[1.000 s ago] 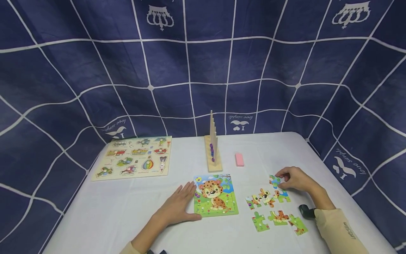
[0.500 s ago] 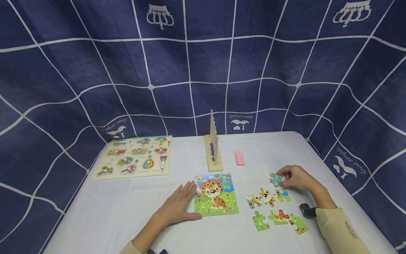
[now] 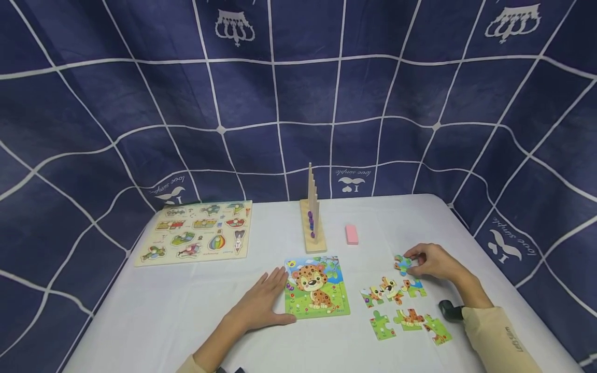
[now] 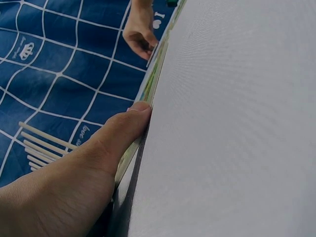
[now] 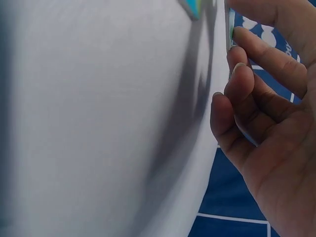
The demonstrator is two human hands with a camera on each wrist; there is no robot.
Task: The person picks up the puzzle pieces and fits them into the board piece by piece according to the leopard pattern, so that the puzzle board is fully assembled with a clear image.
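My left hand (image 3: 266,303) lies with straight fingers on the white table, its fingertips and thumb at the left edge of a square leopard puzzle board (image 3: 322,290). In the left wrist view the thumb (image 4: 123,131) reaches along the board's edge. To the right, my right hand (image 3: 436,261) pinches a blue-and-green jigsaw piece (image 3: 401,264) between thumb and fingers, just above the other loose pieces. Below it are joined leopard-face pieces (image 3: 389,287) and a blue-green piece (image 3: 414,286). Nearer the front lie a green piece (image 3: 383,326), a leopard-body piece (image 3: 410,320) and a corner piece (image 3: 437,330).
A wooden stand with upright pegs (image 3: 311,223) and purple and blue beads is behind the board. Beside it lies a pink block (image 3: 352,234). A vehicle peg puzzle (image 3: 196,233) occupies the back left. A blue checked curtain (image 3: 298,103) hangs behind the table.
The jigsaw piece in my right hand has turned and tilted slightly between the fingers. My left hand keeps its place at the board.
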